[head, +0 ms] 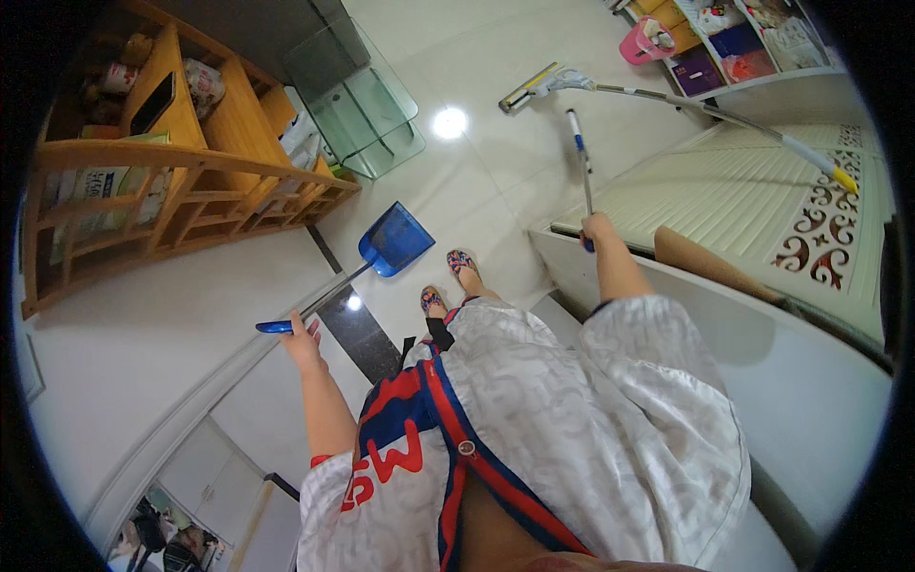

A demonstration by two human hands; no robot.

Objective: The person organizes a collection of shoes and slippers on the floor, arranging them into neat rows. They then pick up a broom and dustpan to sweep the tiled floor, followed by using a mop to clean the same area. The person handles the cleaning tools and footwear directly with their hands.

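My left hand holds the metal handle of a blue long-handled dustpan just below its blue grip. Some fingers of that hand stick out beside the handle. The pan lies out in front of my feet, and I cannot tell if it touches the floor. In my right hand is a slim metal pole with blue and white sections. A blue end of the pole shows under my fist, and its other end points away from me over the floor tiles.
A sponge mop leans across a cream folding door panel on the right. Beyond it are a pink bin and a shelf unit. On the left stand a wooden rack and a glass table. A white ledge runs beside my right arm.
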